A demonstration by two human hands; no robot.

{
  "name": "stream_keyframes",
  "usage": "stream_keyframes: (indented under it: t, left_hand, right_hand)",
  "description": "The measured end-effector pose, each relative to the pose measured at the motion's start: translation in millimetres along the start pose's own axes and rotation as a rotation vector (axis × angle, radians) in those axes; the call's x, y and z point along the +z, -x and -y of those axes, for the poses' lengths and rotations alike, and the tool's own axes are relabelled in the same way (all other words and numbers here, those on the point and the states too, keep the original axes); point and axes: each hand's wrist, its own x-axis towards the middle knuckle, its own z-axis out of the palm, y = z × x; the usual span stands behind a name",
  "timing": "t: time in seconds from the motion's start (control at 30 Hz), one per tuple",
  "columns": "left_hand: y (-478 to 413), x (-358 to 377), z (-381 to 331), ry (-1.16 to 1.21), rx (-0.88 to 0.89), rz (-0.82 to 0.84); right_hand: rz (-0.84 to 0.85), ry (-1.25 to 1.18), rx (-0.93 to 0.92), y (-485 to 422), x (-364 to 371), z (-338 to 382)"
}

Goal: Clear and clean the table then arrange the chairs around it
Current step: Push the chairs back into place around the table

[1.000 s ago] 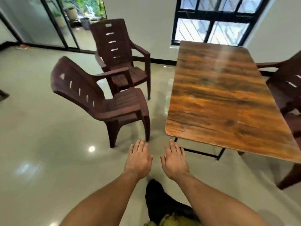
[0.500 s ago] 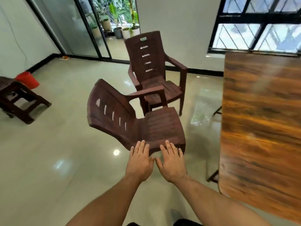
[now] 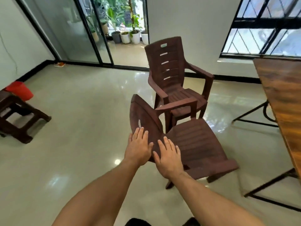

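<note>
The left hand (image 3: 138, 148) and right hand (image 3: 169, 159) are flat and open over the near chair (image 3: 197, 144), which stands on the floor (image 3: 81, 124) beside the tabletop (image 3: 283, 98), with the far chair (image 3: 169, 74) just behind it.

Red bucket (image 3: 20, 90) beside dark stool (image 3: 19, 121)
</note>
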Motion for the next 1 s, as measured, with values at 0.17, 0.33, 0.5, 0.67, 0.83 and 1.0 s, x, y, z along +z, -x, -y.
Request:
stream_keyframes:
  t: [0.17,0.33,0.5,0.67,0.83,1.0]
  left_hand:
    - [-46.6,-16.2,65.7,-0.095,0.191,0.098]
    - [-97.0,-18.4,91.4,-0.156,0.385,0.106]
    - [-139.5,-18.4,99.9,-0.267,0.559,0.119]
    - [-174.6,-28.5,102.0,-0.33,0.712,0.221]
    - [-202.5,-41.2,87.7,-0.495,0.815,0.42]
    - [-224.6,-35.3,72.2,-0.584,0.886,0.609]
  right_hand:
    - [0.041,-0.198,0.043,-38.8,16.0,66.4]
    - [0.059,-0.289,0.178,-71.5,28.9,81.1]
    - [0.139,-0.343,0.213,-86.0,33.2,78.6]
    - [0.147,-0.312,0.278,-91.5,32.3,81.2]
    - [0.141,-0.19,0.361,-98.4,19.8,100.3]
    - [0.015,0.014,0.564,-92.5,19.3,115.2]
